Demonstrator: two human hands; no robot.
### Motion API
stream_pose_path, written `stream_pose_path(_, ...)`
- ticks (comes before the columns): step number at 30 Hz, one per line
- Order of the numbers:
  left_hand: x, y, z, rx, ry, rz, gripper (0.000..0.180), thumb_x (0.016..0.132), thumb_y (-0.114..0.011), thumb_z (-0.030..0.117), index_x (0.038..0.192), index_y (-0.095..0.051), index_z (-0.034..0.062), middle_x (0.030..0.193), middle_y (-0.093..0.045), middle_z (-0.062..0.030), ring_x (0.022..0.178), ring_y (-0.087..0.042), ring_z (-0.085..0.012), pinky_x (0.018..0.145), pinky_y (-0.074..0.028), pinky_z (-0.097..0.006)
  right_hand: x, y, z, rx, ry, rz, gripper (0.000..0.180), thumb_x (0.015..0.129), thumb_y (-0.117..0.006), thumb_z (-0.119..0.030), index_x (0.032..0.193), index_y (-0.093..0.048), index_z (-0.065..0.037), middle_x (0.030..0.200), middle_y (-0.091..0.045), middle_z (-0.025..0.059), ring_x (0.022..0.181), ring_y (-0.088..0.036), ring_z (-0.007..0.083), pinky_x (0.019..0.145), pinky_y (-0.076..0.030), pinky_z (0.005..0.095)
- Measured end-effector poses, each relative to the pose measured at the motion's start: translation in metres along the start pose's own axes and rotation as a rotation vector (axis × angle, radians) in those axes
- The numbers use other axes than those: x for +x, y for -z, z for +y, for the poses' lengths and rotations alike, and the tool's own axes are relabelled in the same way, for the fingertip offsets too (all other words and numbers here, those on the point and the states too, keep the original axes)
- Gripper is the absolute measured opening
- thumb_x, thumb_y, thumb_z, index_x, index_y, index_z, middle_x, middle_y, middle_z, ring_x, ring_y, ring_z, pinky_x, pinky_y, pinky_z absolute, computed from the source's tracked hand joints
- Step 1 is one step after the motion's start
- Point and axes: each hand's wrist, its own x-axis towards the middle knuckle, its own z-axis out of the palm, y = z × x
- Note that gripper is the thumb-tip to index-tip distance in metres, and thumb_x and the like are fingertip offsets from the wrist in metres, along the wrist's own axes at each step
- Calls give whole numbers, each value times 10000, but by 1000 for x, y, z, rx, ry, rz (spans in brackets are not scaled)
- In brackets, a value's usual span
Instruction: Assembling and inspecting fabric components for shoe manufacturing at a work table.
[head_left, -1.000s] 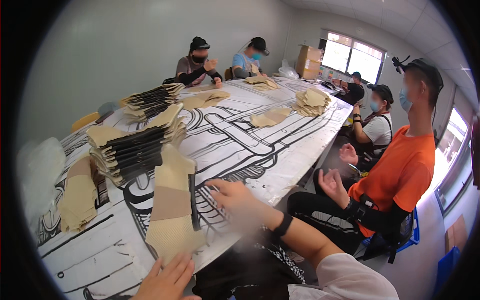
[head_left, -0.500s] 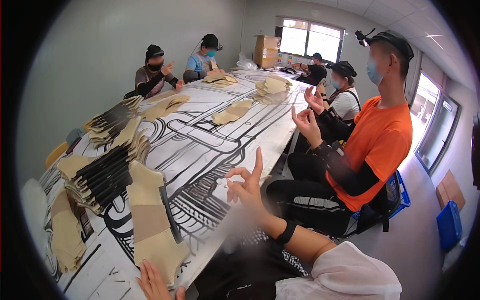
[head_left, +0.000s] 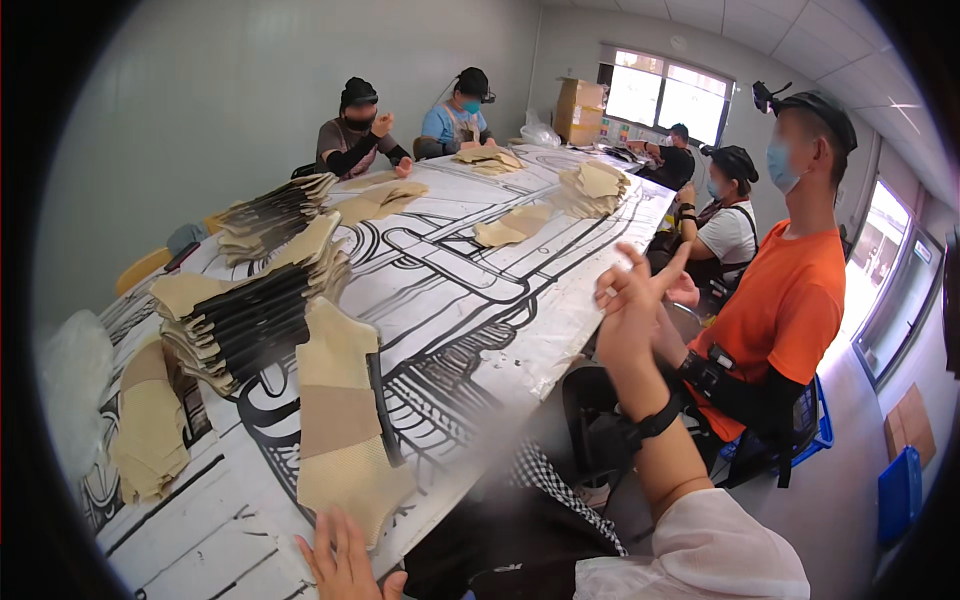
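Note:
My left hand [head_left: 345, 558] lies with its fingers stretched out at the near end of a beige fabric piece [head_left: 340, 418], touching its edge. This piece has a darker tan band across it and a black strip along its right side. Raised in the air beyond the table's right edge is my right hand [head_left: 632, 295], fingers apart, the index finger extended and nothing visible in it. A tall stack of beige pieces with black edging [head_left: 255, 325] stands left of the flat piece. Closer to the left rim, another beige pile [head_left: 148, 425] lies on the table.
The table [head_left: 455, 345] bears a black line drawing. Further stacks [head_left: 592, 188] and a loose beige piece [head_left: 513, 226] lie farther away. Close on my right sits a co-worker in orange [head_left: 780, 300]; others sit around the table. Clear plastic [head_left: 75, 385] lies at the left rim.
My right hand has risen and moved right, and its wrist has turned. My left hand stays at the fabric piece. The orange-clad co-worker's hands have lowered. The whole view has shifted somewhat.

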Motion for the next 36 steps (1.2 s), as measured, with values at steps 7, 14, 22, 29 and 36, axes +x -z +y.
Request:
stream_pose_path(7, 0, 3, -1, -41, -32, -39, 734, 894, -583, 294, 1481, -256, -1, 1529, -268, -214, 1426, -207, -396, 1132, -125, -601, 44, 27, -18, -64, 277, -172, 885, 873, -449, 44, 1505, 59, -310, 1243, -452, 184, 609, -541, 159, 514, -434, 237)
stream_pose_path(14, -1, -14, -22, 103, -73, -93, 835, 859, -587, 439, 1473, -257, -21, 1511, -281, -252, 1433, -209, -384, 1138, -156, -557, -7, 7, 12, -65, 7, 30, 925, 829, -482, 8, 1515, 67, -281, 1194, -477, 166, 583, -526, 139, 472, -415, 220)
stream_pose_path(22, 5, 8, -1, -98, -56, -93, 741, 876, -605, 265, 1483, -266, 9, 1521, -274, -228, 1421, -210, -407, 1133, -147, -578, -42, 6, 45, -122, -220, 24, 985, 798, -521, 21, 1514, 71, -306, 1160, -508, 138, 563, -534, 151, 483, -430, 242)
stream_pose_path(29, 5, 5, -5, -130, -72, -93, 742, 877, -611, 254, 1479, -270, -12, 1519, -278, -234, 1417, -225, -412, 1134, -154, -563, -57, 6, 56, -114, -326, -6, 992, 780, -507, 17, 1514, 78, -304, 1169, -488, 134, 574, -529, 161, 493, -415, 248)
stream_pose_path(36, 7, 12, -7, -184, -106, -116, 716, 911, -565, 341, 1464, -300, -28, 1513, -295, -238, 1412, -233, -417, 1142, -174, -505, -57, -1, 48, -113, -196, -8, 985, 770, -493, 37, 1519, 78, -251, 1158, -488, 150, 545, -514, 141, 487, -411, 239)
